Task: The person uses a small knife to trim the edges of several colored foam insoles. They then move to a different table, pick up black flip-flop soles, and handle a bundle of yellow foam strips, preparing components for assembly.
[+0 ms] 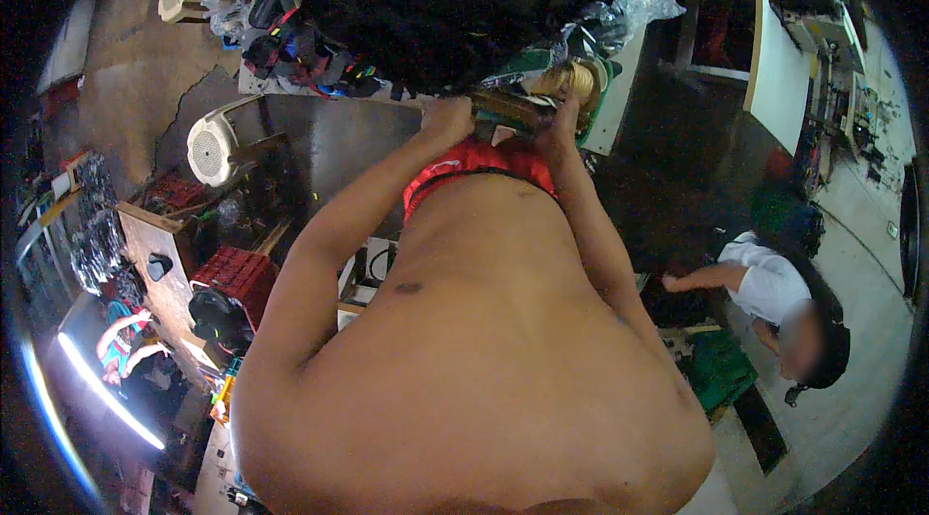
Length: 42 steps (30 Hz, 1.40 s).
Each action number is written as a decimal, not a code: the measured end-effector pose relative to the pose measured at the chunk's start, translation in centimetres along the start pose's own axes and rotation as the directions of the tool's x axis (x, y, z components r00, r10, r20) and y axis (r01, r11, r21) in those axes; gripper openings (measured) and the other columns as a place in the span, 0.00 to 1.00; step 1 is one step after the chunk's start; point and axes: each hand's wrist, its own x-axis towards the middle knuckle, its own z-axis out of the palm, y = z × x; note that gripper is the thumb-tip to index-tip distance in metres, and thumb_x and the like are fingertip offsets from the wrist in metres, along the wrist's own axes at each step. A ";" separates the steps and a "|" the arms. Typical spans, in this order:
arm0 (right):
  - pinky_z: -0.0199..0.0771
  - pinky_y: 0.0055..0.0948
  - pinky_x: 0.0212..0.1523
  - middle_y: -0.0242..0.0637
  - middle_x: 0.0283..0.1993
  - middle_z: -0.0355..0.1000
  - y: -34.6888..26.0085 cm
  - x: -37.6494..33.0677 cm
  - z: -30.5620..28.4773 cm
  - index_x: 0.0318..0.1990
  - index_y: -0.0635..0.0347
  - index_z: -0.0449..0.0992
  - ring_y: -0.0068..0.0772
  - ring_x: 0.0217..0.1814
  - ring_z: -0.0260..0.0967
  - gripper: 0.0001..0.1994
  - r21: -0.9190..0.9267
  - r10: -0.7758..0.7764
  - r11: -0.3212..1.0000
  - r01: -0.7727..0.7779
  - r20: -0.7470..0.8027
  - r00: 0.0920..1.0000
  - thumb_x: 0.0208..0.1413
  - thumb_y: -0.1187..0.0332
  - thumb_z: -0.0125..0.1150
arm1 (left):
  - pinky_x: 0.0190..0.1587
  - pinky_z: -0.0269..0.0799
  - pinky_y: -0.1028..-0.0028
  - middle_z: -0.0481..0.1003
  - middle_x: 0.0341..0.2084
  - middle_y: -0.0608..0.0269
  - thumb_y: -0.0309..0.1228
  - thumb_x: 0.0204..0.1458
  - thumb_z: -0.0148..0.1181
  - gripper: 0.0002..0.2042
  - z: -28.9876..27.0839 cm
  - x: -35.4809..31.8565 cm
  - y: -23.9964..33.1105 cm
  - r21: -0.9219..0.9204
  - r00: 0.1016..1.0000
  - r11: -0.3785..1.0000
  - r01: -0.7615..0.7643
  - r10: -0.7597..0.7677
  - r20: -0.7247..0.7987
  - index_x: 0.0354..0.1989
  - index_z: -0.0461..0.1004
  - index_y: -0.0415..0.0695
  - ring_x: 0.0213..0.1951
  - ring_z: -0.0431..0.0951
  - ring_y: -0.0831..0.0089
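Note:
At the near edge of the cluttered work table, my left hand [448, 121] is closed in a fist; anything inside it is hidden. My right hand [558, 131] has its fingers drawn together beside a yellow-tan roll or bundle [573, 79], and what they grip is too small to make out. Between the hands lies a brown strip-like piece [513, 109]. The roll sits by a green tray [607, 79]. A large heap of black material [455, 7] covers the table behind both hands.
Clear plastic bags [644, 4] flank the heap. To the left are a white plastic stool [211, 149], a red crate [235, 281] and a wooden table [155, 258]. A person in white [769, 278] is at the right, near a green crate [718, 370]. Another person [118, 350] is far left.

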 end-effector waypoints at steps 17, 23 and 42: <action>0.71 0.46 0.55 0.39 0.59 0.70 -0.9 0.3 -0.9 0.63 0.48 0.66 0.44 0.54 0.70 0.26 -0.049 0.078 0.996 -0.078 -0.010 0.997 0.65 0.43 0.46 | 0.60 0.70 0.51 0.75 0.50 0.37 0.37 0.49 0.59 0.29 9.7 6.2 -4.4 0.328 0.797 0.821 -0.467 0.552 -0.247 0.60 0.71 0.35 0.52 0.77 0.46; 0.72 0.53 0.58 0.42 0.63 0.67 -0.8 0.5 -1.1 0.65 0.52 0.65 0.48 0.59 0.69 0.29 0.002 0.102 0.995 -0.102 0.038 0.994 0.66 0.43 0.46 | 0.69 0.59 0.55 0.64 0.66 0.39 0.42 0.59 0.53 0.32 6.2 2.8 -1.4 0.118 0.948 0.948 -0.296 0.307 -0.087 0.71 0.59 0.41 0.67 0.64 0.43; 0.76 0.33 0.52 0.38 0.54 0.77 -6.9 0.1 -4.3 0.62 0.61 0.70 0.33 0.50 0.75 0.30 -0.617 0.351 0.770 -0.162 0.197 0.915 0.67 0.43 0.51 | 0.62 0.68 0.53 0.74 0.57 0.47 0.44 0.52 0.61 0.30 9.3 8.2 -2.8 0.120 0.872 0.864 -0.490 0.489 0.040 0.65 0.69 0.51 0.58 0.74 0.48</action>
